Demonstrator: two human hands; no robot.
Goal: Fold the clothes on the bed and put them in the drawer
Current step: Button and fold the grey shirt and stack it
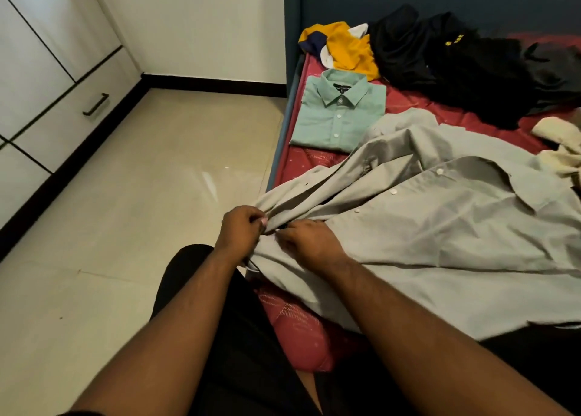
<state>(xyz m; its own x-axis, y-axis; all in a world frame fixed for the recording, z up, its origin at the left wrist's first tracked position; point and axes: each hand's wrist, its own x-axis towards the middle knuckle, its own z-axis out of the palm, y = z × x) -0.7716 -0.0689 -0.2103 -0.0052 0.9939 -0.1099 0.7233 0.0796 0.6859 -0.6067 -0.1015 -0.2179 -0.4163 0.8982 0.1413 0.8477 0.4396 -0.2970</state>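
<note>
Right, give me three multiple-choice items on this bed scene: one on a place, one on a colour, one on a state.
1. Where does the folded green shirt lie?
A. on the floor
B. on the bed near its left edge
C. in the drawer

2. What colour is the bedsheet?
A. red
B. white
C. blue

3. What state is the grey shirt in?
A. folded
B. hanging
C. spread out, held by both hands

Answers: 1 B, it sits by the bed's edge; 2 A, red cloth shows between garments; 3 C, the left hand and right hand pinch its front edge.
</note>
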